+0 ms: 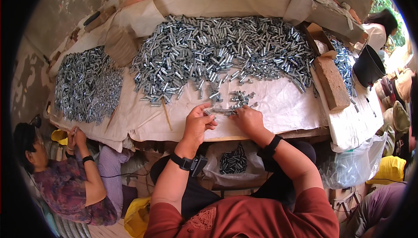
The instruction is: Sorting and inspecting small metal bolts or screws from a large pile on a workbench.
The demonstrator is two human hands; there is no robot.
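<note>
A small silvery metal cylinder (209,113) is pinched between the thumb and fingers of my left hand (199,124), near the front edge of the table. Just to its right, my right hand (249,120) has its fingers bent down at a short row of metal pieces (223,111); its fingertips are partly hidden, so what they grip is unclear. Right behind my hands lies a small loose cluster of short metal parts (240,97). Farther back, a wide heap of silvery metal cylinders (217,46) spreads over the pale cloth (278,107).
A second metal heap (85,85) lies at left, near a co-worker (69,172). At right are a brick (332,83) and a black bucket (369,66). Below the table edge, a plastic bag (209,161) holds dark metal cylinders. A thin stick (167,113) lies on the cloth.
</note>
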